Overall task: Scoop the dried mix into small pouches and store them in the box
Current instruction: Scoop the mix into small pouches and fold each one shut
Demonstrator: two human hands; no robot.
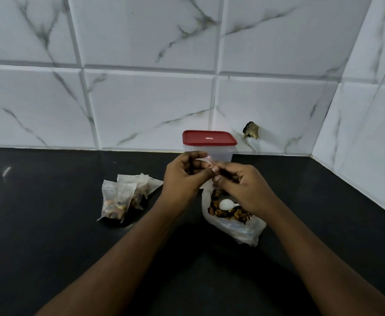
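Counter [50, 224] space is laid out like a small production line. Three filled pouches [118, 199] lie in a loose heap to our left, the open bag [239, 229] of dried mix [216, 205] sits to our right, and the box [209, 153] waits at the back against the tiled wall [141, 99] with its red lid [208, 138] on. The white spoon [225, 204] rests bowl-up on the mix inside the bag, probably so that both hands are free for the next pouch.

We have our hands together just above the far edge of the bag, in front of the box. Our left hand [183, 176] is curled, thumb against the fingers, pinching one side of a thin pale film. Our right hand [244, 188] pinches the other side with thumb and forefinger, its remaining fingers folded in. That film looks like an empty pouch [204, 161], though it is too translucent and too hidden by fingers for us to be sure. Both wrists are angled inward, with our forearms converging from the bottom corners.

We judge the step to be parting the pouch's mouth over the bag, so that any spill would fall back into the mix.
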